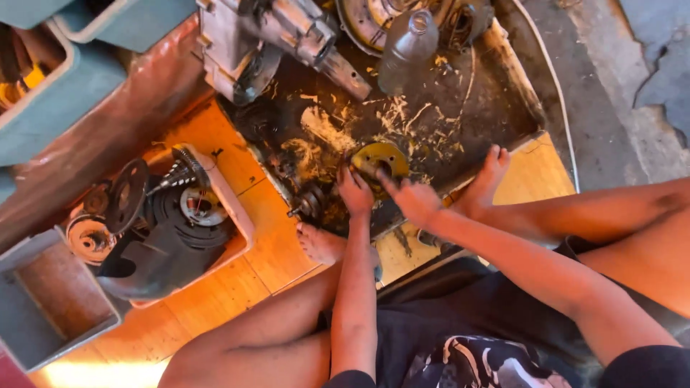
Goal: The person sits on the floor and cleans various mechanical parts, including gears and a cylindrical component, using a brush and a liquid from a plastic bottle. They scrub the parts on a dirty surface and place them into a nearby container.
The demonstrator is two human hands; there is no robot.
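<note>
Greasy black tray (496,108) lying on an orange floor (215,280), centre frame. Left hand (355,192) and right hand (415,199) are both gripping a yellow metal disc (381,158) on the tray. Disc likely heavy, rigid, oil-slick; rim giving the surest hold.

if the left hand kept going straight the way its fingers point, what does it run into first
The left hand points up the greasy tray and already touches the yellow disc; beyond that, probably the plastic bottle, though depth is unclear.
</note>
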